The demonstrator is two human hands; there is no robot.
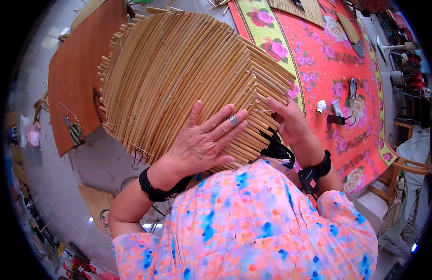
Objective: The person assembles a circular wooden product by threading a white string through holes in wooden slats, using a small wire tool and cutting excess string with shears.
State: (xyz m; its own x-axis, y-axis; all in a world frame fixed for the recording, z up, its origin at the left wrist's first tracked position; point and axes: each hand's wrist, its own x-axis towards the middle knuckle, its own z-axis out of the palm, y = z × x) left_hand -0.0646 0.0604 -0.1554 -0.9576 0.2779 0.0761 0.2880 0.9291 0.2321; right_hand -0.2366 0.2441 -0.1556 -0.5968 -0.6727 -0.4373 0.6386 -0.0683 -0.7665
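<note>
A large panel of tan cane or bamboo sticks (164, 70), laced side by side with pale thread, lies tilted in front of my chest. Its sticks meet at an angled seam on the right, where shorter stick ends jut out. My left hand (204, 137), with a ring on one finger, rests flat on the panel near its lower edge, fingers spread. At the right edge, beside the seam, my right hand (290, 122) has its fingers curled close to the stick ends. A pale thread runs toward it; what its fingertips pinch is hidden. A wire clip (136, 161) hangs at the lower left edge.
Left stands a reddish-brown board (80, 70) with scissors (74, 130) on it. A red floral cloth (328, 79) spreads to the right, carrying a white thread spool (321, 106), a small black case (336, 120) and a stick panel (300, 10). A wooden chair (403, 168) stands at the far right.
</note>
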